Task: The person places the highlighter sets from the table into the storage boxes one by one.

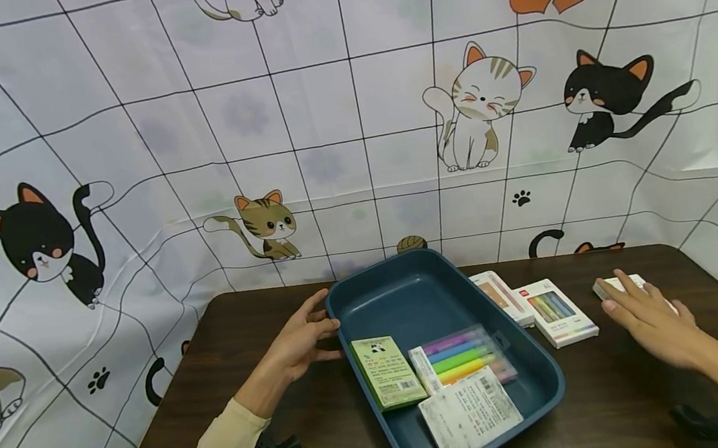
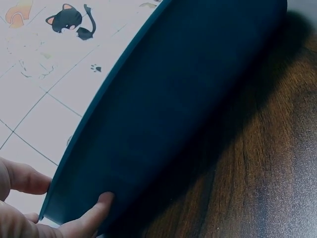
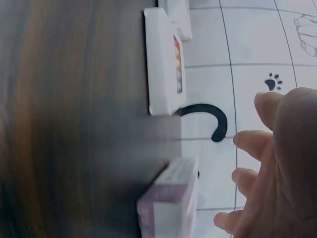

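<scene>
A dark blue plastic tray [image 1: 401, 290] stands at an angle on the table, holding a green box [image 1: 387, 374], a clear pack of coloured highlighters [image 1: 463, 357] and a white printed box [image 1: 471, 416]. My left hand [image 1: 299, 340] is at the tray's left side, its thumb [image 2: 96, 213] against the outer wall and its other fingers at the rim. Over at the right, my right hand [image 1: 650, 326] hovers with spread fingers above a small white box [image 1: 635, 283]. In the right wrist view that hand [image 3: 277, 173] is apart from the pale purple and white box [image 3: 171, 203].
Right of the tray lie a white box with a coloured-pen picture [image 1: 557, 312] and another white box with a pinkish front [image 1: 502, 297], side by side. The dark wooden table [image 1: 331, 436] meets a cat-printed cloth [image 1: 320, 124] at its back edge.
</scene>
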A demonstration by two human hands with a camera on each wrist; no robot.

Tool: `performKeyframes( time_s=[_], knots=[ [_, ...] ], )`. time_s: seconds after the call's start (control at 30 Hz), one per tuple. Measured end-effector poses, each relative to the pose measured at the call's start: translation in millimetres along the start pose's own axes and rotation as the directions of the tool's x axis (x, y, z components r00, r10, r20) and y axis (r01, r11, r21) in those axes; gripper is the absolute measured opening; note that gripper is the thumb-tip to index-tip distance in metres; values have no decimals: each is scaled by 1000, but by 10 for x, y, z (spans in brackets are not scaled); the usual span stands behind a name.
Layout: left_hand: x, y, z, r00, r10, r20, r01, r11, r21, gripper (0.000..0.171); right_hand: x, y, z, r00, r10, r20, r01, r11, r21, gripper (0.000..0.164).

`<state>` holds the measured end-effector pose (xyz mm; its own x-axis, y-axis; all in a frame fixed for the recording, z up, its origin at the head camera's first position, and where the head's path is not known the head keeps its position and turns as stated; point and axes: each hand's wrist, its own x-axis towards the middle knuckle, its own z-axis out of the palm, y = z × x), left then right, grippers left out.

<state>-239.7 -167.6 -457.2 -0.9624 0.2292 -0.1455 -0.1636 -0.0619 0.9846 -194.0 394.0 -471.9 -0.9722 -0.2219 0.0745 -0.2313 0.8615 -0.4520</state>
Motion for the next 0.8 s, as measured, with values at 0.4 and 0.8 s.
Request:
performKeyframes(
  time_s=[0.4,0.8],
  knots=[
    [10,-7,10,1000,-3,-29,2,1000,-11,72,-67,279,-236,992,125,6,-124,991,-53,74],
    [-7,-7,10,1000,-6,-30,6,1000,1,72,-139,417,-298,982,188,-4,-188,976,-110,76]
  ],
)
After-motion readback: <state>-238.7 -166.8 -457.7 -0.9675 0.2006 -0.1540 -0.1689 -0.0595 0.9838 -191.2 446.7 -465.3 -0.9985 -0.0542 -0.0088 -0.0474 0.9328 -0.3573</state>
